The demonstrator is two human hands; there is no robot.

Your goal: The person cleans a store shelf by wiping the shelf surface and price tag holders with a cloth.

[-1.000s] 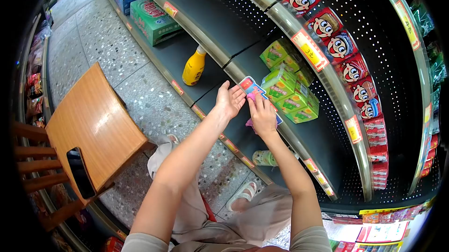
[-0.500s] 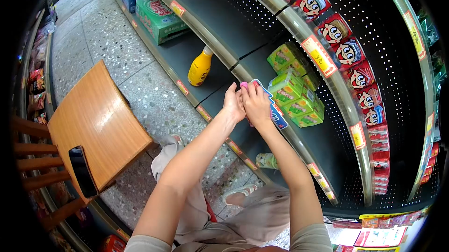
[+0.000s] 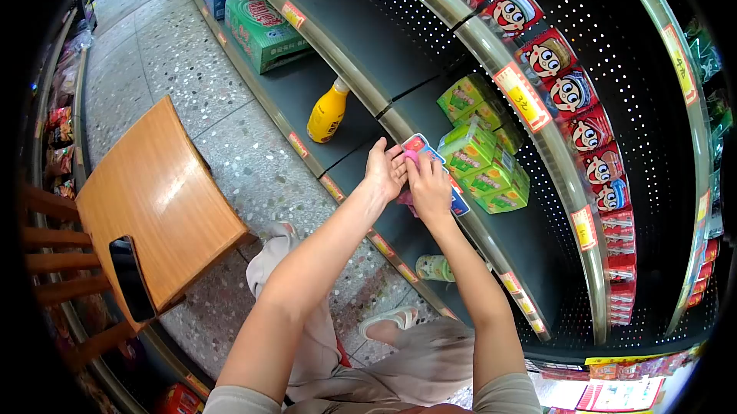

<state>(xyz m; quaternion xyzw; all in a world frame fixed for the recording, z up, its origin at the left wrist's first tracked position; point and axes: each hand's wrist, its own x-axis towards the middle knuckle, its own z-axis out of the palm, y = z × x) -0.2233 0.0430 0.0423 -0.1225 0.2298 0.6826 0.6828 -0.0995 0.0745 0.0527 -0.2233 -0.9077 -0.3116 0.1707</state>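
Note:
My right hand [image 3: 431,190] is closed, its thumb and fingertips pinching a small pink rounded object [image 3: 411,156] whose kind I cannot make out. Beside it my left hand [image 3: 384,171] lies palm up with its fingers loosely apart, the fingertips close to the pink object. More pink shows below the hands, partly hidden. Behind the right hand, blue and red printed cards [image 3: 418,145] sit at the shelf edge. Green drink packs [image 3: 485,164] stand on the shelf just right of the hands. A yellow bottle [image 3: 328,113] stands on the lower shelf.
A wooden stool [image 3: 157,207] with a phone [image 3: 132,279] on it is at the left. Green and blue cartons [image 3: 265,34] occupy the lower shelf's far end. Red cartoon-face packs [image 3: 546,53] line an upper shelf. A light-green container [image 3: 435,267] is low, near my feet.
The hands have come slightly apart; my right hand has shifted a little right and down. More of the pink object and the printed card behind it now shows.

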